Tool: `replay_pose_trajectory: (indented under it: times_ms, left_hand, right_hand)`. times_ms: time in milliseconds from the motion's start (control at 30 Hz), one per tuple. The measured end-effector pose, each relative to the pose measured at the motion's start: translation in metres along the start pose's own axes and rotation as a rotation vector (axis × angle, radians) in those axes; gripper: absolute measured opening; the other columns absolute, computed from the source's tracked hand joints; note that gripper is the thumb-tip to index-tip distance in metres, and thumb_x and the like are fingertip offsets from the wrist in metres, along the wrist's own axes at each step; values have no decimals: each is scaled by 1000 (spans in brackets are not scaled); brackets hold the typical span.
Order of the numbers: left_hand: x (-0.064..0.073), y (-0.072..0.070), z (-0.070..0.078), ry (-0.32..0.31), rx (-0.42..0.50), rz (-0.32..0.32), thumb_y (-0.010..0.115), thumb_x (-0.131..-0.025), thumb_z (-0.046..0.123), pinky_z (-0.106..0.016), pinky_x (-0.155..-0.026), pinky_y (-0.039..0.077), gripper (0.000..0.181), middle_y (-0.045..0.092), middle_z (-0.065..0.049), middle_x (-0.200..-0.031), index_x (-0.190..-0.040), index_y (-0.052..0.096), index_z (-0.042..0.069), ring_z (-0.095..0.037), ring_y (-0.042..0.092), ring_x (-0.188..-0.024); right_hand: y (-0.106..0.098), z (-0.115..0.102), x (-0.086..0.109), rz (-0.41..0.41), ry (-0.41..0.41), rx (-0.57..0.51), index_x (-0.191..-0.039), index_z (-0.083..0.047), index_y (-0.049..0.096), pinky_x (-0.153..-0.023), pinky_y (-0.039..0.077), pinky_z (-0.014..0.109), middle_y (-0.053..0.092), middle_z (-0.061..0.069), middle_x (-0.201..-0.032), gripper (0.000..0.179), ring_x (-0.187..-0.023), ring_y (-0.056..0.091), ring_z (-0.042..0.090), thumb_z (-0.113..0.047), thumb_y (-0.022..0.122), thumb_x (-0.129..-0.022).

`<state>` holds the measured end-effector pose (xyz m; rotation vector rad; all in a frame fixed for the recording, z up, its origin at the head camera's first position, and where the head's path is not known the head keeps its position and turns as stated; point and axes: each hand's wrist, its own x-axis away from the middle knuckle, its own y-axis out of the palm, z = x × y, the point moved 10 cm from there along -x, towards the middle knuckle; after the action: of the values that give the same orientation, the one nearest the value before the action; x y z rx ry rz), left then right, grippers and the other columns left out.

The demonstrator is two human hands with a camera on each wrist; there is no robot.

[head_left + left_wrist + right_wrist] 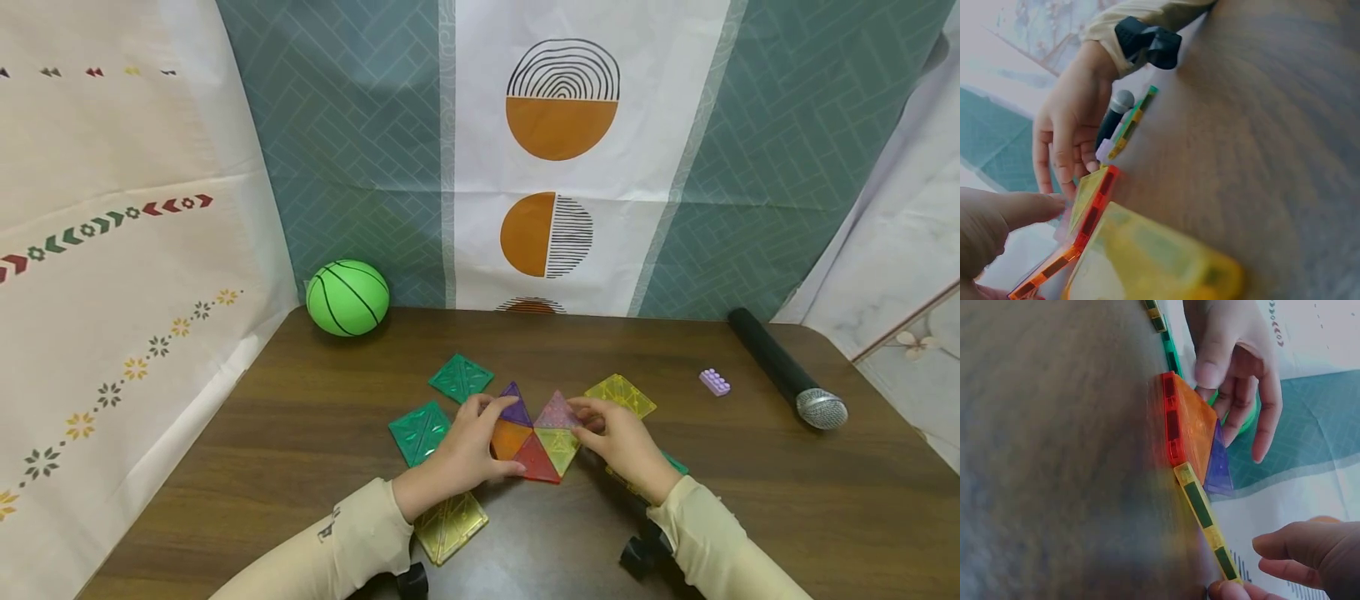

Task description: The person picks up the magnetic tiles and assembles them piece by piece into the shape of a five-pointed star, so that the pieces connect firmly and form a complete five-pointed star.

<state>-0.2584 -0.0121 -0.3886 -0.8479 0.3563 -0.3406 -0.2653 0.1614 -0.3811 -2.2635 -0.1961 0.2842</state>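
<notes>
My left hand (468,442) lies along the left side of a fan of translucent triangular tiles. Its fingers reach the purple triangle (514,407) and its thumb is at the red triangle (537,460), with an orange triangle (508,439) between. On the other side, my right hand (622,440) has its fingertips at the edges of the pink triangle (557,412) and the yellow triangle (558,448). In the right wrist view, the left hand's fingers (1244,406) are spread loosely, while fingertips of the right hand (1310,556) meet the end of the yellow tile (1200,506).
Green tiles (461,377) lie left of the fan, a yellow pair (450,527) by the left forearm, and more yellow tiles (621,394) behind the right hand. A green ball (347,297) sits at the back left. A lilac brick (715,382) and a microphone (787,367) lie at right.
</notes>
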Motion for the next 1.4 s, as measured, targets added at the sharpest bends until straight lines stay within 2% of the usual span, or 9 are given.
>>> replay_pose_trajectory:
  times_ms: [67,133,267,433,667,967,1167,1400]
  left_hand:
    - [-2,-2,-5,-30,87,4,80,-78,29,-42,-88,53,76,44,-21,-132,-142,42,12,-32,51,-114]
    - [-3,-5,-9,-59,174,22,75,-84,22,-38,-79,54,69,47,-21,-132,-142,42,9,-29,56,-101]
    - [-6,-8,-23,-139,349,53,66,-90,9,-27,-67,48,59,56,-21,-125,-142,40,5,-19,54,-83]
    - [-8,-9,-37,-233,505,86,60,-91,1,-27,-69,53,48,60,-20,-112,-138,46,5,-18,57,-85]
    - [-9,-9,-45,-276,548,116,58,-92,-1,-27,-68,53,39,62,-17,-104,-130,54,3,-15,59,-81]
    - [-7,-10,-46,-293,590,153,59,-90,-3,-29,-68,54,33,64,-18,-100,-123,59,1,-14,61,-77]
    - [-7,-13,-44,-287,604,173,59,-91,-3,-30,-70,55,31,63,-18,-101,-121,60,-1,-14,60,-79]
    - [-8,-14,-42,-272,654,181,58,-91,-3,-31,-74,57,28,64,-20,-102,-119,62,-4,-15,63,-83]
  right_hand:
    - [0,3,0,-1,2,-28,-125,-2,60,-66,54,23,68,15,-104,39,-84,68,21,-5,66,-87]
    - [1,5,0,-4,-1,-46,-125,0,61,-65,53,22,68,16,-104,38,-83,67,20,-5,65,-88]
    - [2,9,-1,-17,18,-83,-125,2,60,-65,52,21,69,15,-103,37,-81,65,16,-5,64,-89]
    - [4,12,-1,-37,58,-158,-125,2,60,-63,52,21,68,13,-97,35,-76,63,13,-3,62,-90]
    - [5,13,-1,-64,68,-225,-124,5,59,-63,54,24,66,12,-90,33,-70,63,15,-4,62,-92]
    - [7,11,0,-124,74,-384,-123,12,57,-67,58,28,67,24,-102,34,-74,67,19,-5,58,-94]
    - [6,16,-2,-121,93,-407,-126,11,55,-68,59,27,66,26,-108,35,-75,67,16,-5,57,-95]
    - [1,19,-3,-81,95,-404,-126,11,56,-70,59,28,63,28,-114,34,-81,68,18,-6,55,-96]
